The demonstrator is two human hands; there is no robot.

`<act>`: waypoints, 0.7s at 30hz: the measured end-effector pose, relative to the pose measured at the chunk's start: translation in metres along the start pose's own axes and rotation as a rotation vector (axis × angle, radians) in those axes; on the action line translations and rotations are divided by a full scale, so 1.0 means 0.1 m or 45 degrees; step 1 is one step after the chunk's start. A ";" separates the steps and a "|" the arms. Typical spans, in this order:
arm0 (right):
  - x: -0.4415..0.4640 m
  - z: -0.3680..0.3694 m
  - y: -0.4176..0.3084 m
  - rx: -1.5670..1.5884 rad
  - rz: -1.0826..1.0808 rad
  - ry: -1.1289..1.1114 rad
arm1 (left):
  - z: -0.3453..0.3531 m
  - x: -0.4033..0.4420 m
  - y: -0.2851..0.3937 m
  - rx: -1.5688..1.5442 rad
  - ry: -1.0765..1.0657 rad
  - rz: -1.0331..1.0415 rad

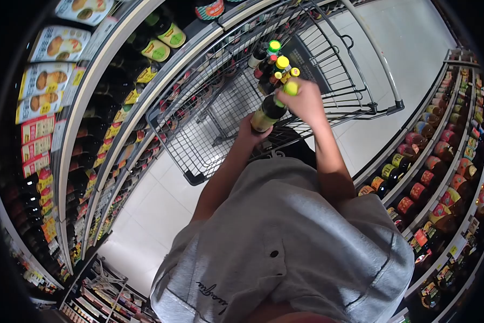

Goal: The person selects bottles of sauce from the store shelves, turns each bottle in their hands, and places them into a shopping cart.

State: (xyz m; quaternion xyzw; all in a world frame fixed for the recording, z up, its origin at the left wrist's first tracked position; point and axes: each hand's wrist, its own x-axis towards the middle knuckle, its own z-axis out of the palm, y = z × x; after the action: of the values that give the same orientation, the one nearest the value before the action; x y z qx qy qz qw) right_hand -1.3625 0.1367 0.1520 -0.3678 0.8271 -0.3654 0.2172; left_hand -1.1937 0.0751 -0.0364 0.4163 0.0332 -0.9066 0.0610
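Observation:
A dark bottle (271, 110) with a yellow-green cap and a pale label is held over the shopping cart (199, 141). Around its lower part, at the label, my left hand (254, 131) is closed. My right hand (304, 102) grips the same bottle at its neck and cap. Just beyond, several bottles (281, 63) with green, yellow and red caps stand together in the cart. The bottle tilts, its cap toward the right hand. Parts of its neck are hidden by the fingers.
Shelves of bottles and boxed goods (53, 81) run along the left side, their edge close to the cart. More bottle shelves (414, 188) curve along the right. White floor tiles (169, 194) show beneath the cart.

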 end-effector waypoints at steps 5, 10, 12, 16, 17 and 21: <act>-0.05 0.24 0.37 -0.284 0.062 -0.167 | -0.04 0.52 -0.13 -0.056 0.092 0.044; 0.12 0.68 1.07 -0.402 0.008 -0.352 | -0.27 1.09 -0.20 -0.103 0.146 -0.047; 0.22 0.80 1.28 -0.407 -0.076 -0.350 | -0.11 1.17 -0.19 0.146 0.183 0.058; 0.45 0.96 1.62 -0.522 0.156 -0.598 | 0.31 1.31 0.00 0.282 0.572 0.058; 0.50 1.02 1.73 -0.561 0.228 -0.632 | 0.35 1.36 0.02 0.295 0.590 0.054; 0.66 1.13 2.03 -0.441 0.296 -0.586 | 0.39 1.64 0.00 0.370 0.511 0.086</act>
State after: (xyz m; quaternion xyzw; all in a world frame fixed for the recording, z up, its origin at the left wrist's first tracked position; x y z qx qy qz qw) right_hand -1.4253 0.1297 -0.0813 -0.3754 0.8426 -0.0990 0.3732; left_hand -1.3283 0.0572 -0.1355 0.5933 -0.0998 -0.7985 0.0229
